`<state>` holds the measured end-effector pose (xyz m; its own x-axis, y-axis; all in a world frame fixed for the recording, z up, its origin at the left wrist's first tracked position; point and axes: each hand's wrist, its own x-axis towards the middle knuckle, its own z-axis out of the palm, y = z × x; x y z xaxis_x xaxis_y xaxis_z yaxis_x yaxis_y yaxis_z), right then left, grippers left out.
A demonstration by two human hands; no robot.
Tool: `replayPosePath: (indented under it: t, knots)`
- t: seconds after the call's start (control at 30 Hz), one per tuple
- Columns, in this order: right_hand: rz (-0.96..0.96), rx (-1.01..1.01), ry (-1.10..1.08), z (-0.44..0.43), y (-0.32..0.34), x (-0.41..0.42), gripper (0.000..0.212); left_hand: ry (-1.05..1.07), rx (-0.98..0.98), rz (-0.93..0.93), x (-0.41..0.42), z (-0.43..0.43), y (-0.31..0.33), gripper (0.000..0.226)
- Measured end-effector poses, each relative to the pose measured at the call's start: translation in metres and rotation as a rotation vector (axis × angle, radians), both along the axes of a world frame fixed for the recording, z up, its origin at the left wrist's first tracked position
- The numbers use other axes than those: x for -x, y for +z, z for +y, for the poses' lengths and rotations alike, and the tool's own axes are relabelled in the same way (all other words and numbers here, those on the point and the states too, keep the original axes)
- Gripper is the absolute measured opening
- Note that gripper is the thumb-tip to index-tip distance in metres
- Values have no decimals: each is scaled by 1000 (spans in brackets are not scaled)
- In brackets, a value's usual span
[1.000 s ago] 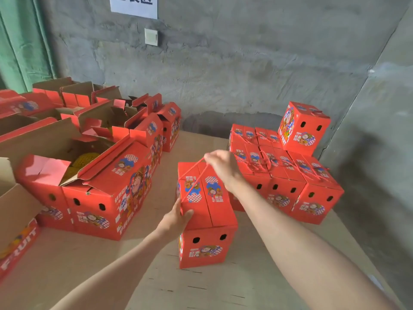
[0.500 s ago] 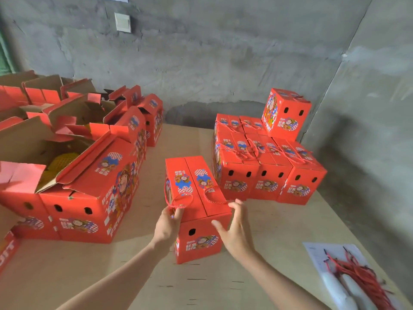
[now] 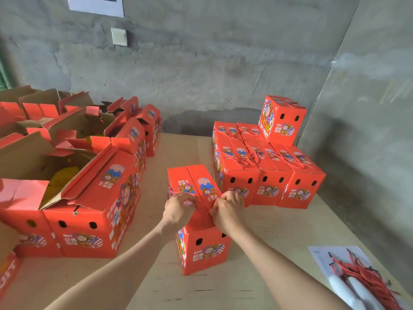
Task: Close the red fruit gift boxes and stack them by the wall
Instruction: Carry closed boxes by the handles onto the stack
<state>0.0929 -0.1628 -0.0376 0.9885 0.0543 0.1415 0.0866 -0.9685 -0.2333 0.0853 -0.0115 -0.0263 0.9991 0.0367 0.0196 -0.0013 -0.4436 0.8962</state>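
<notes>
Clamped down on the lid of the closed box [image 3: 205, 249] with the left grip [image 3: 180, 208] on the left flap and the right grip [image 3: 228, 209] on the right. Both curled tight, knuckles up, either side of the centre seam. Seemingly pinching the red cord handle [image 3: 171, 191] at the lid; cannot tell for sure under the curled fingers. Nothing else held.

Standing upright on the worktop [image 3: 156, 287], straight ahead. Long axis running away toward the wall [image 3: 223, 74], far end swung a little left. Lid shut flat, so probably just finishing the handle before lifting.

Outward, beyond the far right corner of the held box: the stack [image 3: 268, 175] of finished boxes, packed into the corner. Near the held one, apparently not touching. One single box [image 3: 282, 118] up on a second tier at the back right. Lies forward and right of both grips, nearer the right grip. Likely calls for lifting, carrying forward-right and keeping the long axis in line with the rows already there. Room on top of the first tier, left of the single box.

Farther out on the left: open boxes [image 3: 89, 209], flaps up, yellow netted fruit [image 3: 64, 175] inside. At the near right corner: loose red cords [image 3: 362, 274] on a paper sheet [image 3: 321, 258].
</notes>
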Motion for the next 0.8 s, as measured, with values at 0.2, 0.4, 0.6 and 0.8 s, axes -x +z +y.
replayPosePath:
  t: [0.2, 0.4, 0.6, 0.8]
  knots:
    - [229, -1080, -220, 31, 42, -9, 23, -150, 219, 55, -7, 4, 39, 34]
    - [405, -1425, -86, 44, 56, -3, 33, -242, 53, -219, -3, 4, 43, 26]
    - [521, -647, 19, 26, 87, 10, 26, -206, 310, -17, 13, 19, 12, 11]
    - [329, -992, -73, 50, 129, -18, 27, -173, 399, 175, 41, 25, -36, 58]
